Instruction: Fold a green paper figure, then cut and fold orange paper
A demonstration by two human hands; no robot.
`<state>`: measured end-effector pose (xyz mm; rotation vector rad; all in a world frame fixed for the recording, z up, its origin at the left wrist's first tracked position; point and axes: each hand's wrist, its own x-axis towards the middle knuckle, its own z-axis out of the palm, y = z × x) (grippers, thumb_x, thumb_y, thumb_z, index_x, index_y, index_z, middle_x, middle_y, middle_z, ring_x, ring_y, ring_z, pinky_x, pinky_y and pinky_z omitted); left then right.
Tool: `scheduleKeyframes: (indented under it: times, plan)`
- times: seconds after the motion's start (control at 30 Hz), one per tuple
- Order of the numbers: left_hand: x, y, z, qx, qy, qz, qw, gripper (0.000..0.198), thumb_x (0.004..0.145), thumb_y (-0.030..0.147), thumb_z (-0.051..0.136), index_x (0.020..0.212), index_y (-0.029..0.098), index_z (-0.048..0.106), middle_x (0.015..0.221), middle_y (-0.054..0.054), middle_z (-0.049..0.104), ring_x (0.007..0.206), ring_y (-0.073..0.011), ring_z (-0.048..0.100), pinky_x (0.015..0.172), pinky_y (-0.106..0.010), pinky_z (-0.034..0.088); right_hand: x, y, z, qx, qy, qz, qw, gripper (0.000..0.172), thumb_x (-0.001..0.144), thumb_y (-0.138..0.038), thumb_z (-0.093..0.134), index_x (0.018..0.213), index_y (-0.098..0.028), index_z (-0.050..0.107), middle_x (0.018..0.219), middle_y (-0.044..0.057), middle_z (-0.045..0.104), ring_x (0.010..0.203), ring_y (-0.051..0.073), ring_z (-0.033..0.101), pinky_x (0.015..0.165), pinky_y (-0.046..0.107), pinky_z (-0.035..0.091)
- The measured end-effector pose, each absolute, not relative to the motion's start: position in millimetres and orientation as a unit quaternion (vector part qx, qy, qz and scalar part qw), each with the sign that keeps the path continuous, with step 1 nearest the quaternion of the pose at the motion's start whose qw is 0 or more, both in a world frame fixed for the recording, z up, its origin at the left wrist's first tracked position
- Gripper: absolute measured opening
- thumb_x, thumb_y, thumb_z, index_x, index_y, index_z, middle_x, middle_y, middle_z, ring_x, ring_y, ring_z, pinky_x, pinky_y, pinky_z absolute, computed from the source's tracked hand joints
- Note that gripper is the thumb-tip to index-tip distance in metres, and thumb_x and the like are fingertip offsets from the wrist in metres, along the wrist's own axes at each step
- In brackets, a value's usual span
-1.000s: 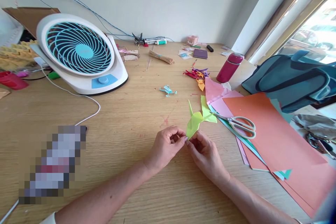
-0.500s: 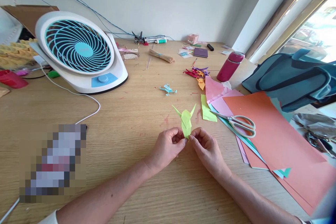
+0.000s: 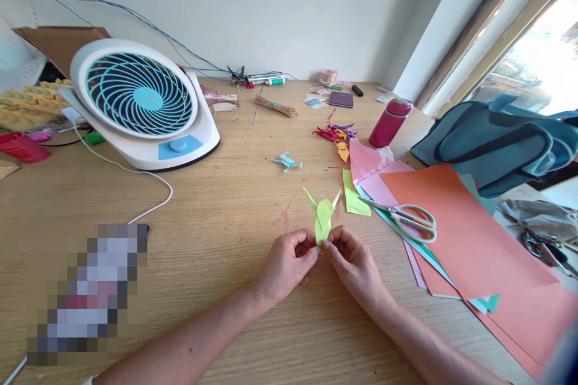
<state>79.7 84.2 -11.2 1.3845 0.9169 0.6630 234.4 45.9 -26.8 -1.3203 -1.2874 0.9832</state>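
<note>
Where hands (image 3: 289, 261) pinch folded paper (image 3: 323, 216), base half-hidden

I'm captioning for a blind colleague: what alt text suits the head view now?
A left hand and right hand pinch the lower end of a folded yellow-green paper shape with two spikes, over a wooden table. Scissors lie on coloured paper at right; a white fan stands left.

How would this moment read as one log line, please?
left hand: pinching base; right hand: pinching base; folded lime-green paper figure: points up
</note>
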Motion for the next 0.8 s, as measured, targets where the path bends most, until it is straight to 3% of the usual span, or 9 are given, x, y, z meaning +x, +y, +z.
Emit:
scheduleKeyframes:
  times: [0.23, 0.5, 0.8]
  plan:
    - [79.5, 86.0, -9.6, 0.701, 0.397, 0.333, 0.491, 0.012, 0.079, 0.011, 0.054, 0.068, 0.017, 0.053, 0.064, 0.004, 0.044, 0.062, -0.0102, 0.041, 0.058, -0.021, 0.035, 233.9, 46.7, -24.6, -0.536, -0.527, 0.423, 0.506, 0.027, 0.089, -0.046, 0.06, 0.08, -0.021, 0.054, 0.073, -0.001, 0.054, 0.066, 0.014, 0.048, 0.062, 0.026, 0.042]
    - [78.1, 81.5, -11.5, 0.731, 0.394, 0.316, 0.458, 0.009, 0.089, 0.017, 0.052, 0.082, 0.017, 0.056, 0.08, -0.002, 0.059, 0.075, -0.0149, 0.052, 0.07, -0.024, 0.039, 233.2, 45.7, -20.8, -0.547, -0.516, 0.428, 0.501, 0.028, 0.089, -0.045, 0.06, 0.079, -0.02, 0.055, 0.072, 0.0, 0.054, 0.065, 0.014, 0.046, 0.06, 0.026, 0.04]
    - [77.8, 85.4, -11.0, 0.733, 0.37, 0.323, 0.471, 0.011, 0.083, 0.011, 0.056, 0.076, 0.017, 0.06, 0.076, 0.0, 0.053, 0.07, -0.0129, 0.049, 0.065, -0.023, 0.037, 233.2, 46.0, -23.7, -0.545, -0.499, 0.42, 0.527, 0.03, 0.088, -0.048, 0.061, 0.078, -0.02, 0.054, 0.07, -0.002, 0.05, 0.063, 0.014, 0.044, 0.057, 0.025, 0.039]
